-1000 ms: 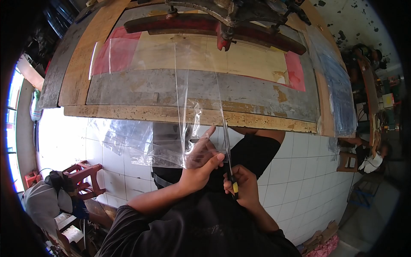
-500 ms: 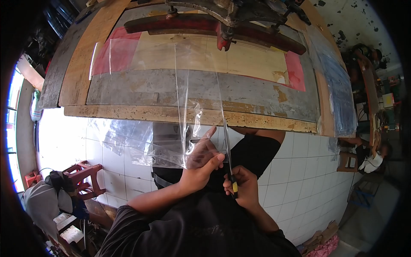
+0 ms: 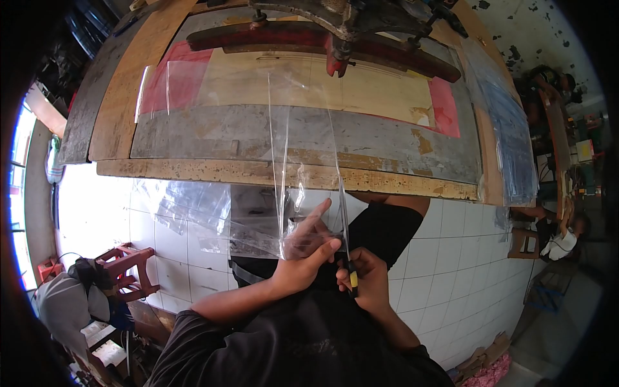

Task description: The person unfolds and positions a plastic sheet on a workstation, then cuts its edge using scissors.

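Note:
My left hand (image 3: 306, 255) is closed on a long clear plastic sheet (image 3: 303, 138), pinching it between thumb and fingers. Several fingers show through the film. The sheet stretches away from me over the table's front edge and onto the worktop. In my right hand (image 3: 367, 280) are scissors (image 3: 352, 274) with black and yellow handles, held upright at the sheet's right edge. Their blades are hard to tell apart from the shiny plastic edge. Both hands are close together above my lap, in front of the table.
A worktop (image 3: 187, 138) carries a yellow and pink panel (image 3: 258, 84) beneath a red metal press bar (image 3: 400, 55). More clear plastic (image 3: 187, 200) hangs at the front left. Bluish plastic sheets (image 3: 506, 142) lie at right. A red stool (image 3: 132, 267) and other people are nearby.
My left hand and the plastic sheet have shifted slightly right and toward me. My right hand has barely moved, still gripping the scissors beside the sheet's edge.

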### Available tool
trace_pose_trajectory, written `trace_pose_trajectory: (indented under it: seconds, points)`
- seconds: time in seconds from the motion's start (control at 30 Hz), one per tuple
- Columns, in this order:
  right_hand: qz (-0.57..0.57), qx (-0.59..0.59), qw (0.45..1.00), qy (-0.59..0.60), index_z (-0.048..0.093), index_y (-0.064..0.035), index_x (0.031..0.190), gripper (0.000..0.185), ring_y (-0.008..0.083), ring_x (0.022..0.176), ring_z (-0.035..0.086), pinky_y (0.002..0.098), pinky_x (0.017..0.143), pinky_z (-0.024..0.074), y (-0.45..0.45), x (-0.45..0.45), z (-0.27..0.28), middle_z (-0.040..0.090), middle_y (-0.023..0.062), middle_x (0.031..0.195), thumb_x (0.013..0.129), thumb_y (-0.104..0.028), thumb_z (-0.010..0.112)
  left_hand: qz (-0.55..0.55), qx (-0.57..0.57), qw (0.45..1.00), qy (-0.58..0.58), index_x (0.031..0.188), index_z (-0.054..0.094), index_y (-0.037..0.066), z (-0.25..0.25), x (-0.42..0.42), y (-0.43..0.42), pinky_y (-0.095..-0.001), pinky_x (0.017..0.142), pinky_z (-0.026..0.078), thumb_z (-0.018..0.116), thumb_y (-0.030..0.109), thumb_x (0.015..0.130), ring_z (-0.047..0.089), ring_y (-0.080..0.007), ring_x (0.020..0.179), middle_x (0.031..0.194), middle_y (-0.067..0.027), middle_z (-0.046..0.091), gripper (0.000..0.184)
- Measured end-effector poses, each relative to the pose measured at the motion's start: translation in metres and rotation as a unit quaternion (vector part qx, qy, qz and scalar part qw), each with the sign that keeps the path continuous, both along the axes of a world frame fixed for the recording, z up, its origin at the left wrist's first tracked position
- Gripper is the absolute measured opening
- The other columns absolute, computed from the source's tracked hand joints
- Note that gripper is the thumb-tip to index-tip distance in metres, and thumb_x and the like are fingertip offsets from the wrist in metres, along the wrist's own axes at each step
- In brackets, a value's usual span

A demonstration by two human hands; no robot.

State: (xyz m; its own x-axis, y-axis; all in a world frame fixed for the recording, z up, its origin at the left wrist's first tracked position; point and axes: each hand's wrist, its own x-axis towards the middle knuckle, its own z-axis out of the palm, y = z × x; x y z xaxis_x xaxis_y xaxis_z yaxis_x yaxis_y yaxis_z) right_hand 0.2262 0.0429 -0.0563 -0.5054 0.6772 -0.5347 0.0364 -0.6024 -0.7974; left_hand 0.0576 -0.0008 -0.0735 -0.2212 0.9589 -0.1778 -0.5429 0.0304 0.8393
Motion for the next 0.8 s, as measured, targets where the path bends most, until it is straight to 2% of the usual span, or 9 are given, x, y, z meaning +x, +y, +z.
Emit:
trace_pose_trajectory:
  seconds: [0.07,0.13,0.3,0.57,0.63,0.67,0.73,0.8]
  points:
    - [0.001,0.001,1.000,-0.001,0.060,-0.0016,0.095,0.025,0.0090,0.066,0.063,0.0232,0.057,0.0491,-0.001,0.001,-0.001,0.066,0.0041,0.079,0.082,0.000,0.082,0.000,-0.001,1.000,0.004,0.158,0.029,0.002,0.000,0.001,0.000,-0.0226,0.071,0.048,0.065,0.005,0.099,0.054,-0.0075,0.081,0.098,-0.0023,0.053,0.069]
    - [0.008,0.005,1.000,-0.006,0.058,-0.0022,0.094,0.025,0.0108,0.066,0.063,0.0261,0.056,0.0516,-0.002,0.002,-0.002,0.064,0.0038,0.082,0.085,-0.008,0.081,0.001,-0.003,1.000,0.007,0.158,0.029,0.002,-0.001,0.002,0.000,-0.0226,0.071,0.048,0.065,0.005,0.099,0.054,-0.0074,0.081,0.098,-0.0023,0.053,0.069]
    - [0.004,0.009,1.000,0.005,0.058,-0.0021,0.095,0.024,0.0109,0.066,0.063,0.0264,0.056,0.0516,-0.004,0.002,-0.002,0.064,0.0037,0.082,0.086,-0.008,0.080,-0.001,0.022,1.000,0.007,0.157,0.030,0.001,-0.011,0.004,-0.002,-0.0221,0.071,0.048,0.064,0.004,0.099,0.053,-0.0068,0.082,0.098,-0.0022,0.054,0.067]
    - [0.006,0.008,1.000,0.005,0.058,-0.0019,0.095,0.023,0.0112,0.065,0.063,0.0265,0.055,0.0514,-0.006,0.002,-0.004,0.064,0.0038,0.083,0.087,-0.007,0.078,0.002,0.000,1.000,-0.003,0.156,0.031,0.000,-0.005,0.004,-0.002,-0.0213,0.071,0.047,0.065,0.004,0.099,0.054,-0.0065,0.082,0.099,-0.0021,0.054,0.067]
    - [-0.002,-0.002,1.000,0.019,0.058,-0.0017,0.096,0.026,0.0115,0.065,0.063,0.0268,0.055,0.0514,-0.007,0.003,-0.006,0.065,0.0042,0.085,0.086,-0.011,0.081,0.003,0.003,1.000,0.000,0.156,0.031,0.000,-0.004,0.004,-0.002,-0.0212,0.072,0.047,0.065,0.004,0.098,0.054,-0.0064,0.082,0.099,-0.0020,0.054,0.067]
    - [-0.002,-0.002,1.000,0.019,0.058,-0.0017,0.096,0.026,0.0115,0.065,0.063,0.0268,0.055,0.0514,-0.007,0.002,-0.005,0.065,0.0042,0.085,0.086,-0.011,0.081,0.002,0.001,1.000,0.010,0.157,0.031,0.000,-0.003,0.003,-0.003,-0.0210,0.072,0.047,0.065,0.004,0.098,0.054,-0.0062,0.083,0.099,-0.0018,0.054,0.068]
    - [0.006,-0.003,1.000,0.011,0.058,-0.0014,0.098,0.023,0.0106,0.065,0.062,0.0255,0.058,0.0493,-0.006,0.000,-0.001,0.066,0.0061,0.080,0.086,-0.001,0.078,0.000,0.000,1.000,0.019,0.157,0.031,0.000,-0.005,0.004,-0.005,-0.0209,0.073,0.047,0.065,0.004,0.098,0.054,-0.0061,0.083,0.100,-0.0016,0.054,0.068]
    - [-0.001,0.002,1.000,0.017,0.057,-0.0013,0.097,0.023,0.0105,0.064,0.061,0.0258,0.058,0.0487,-0.004,-0.002,0.000,0.065,0.0055,0.079,0.086,-0.001,0.078,-0.021,0.006,0.999,0.036,0.157,0.030,0.000,-0.013,0.007,-0.009,-0.0208,0.075,0.048,0.065,0.004,0.098,0.056,-0.0059,0.085,0.101,-0.0014,0.055,0.068]
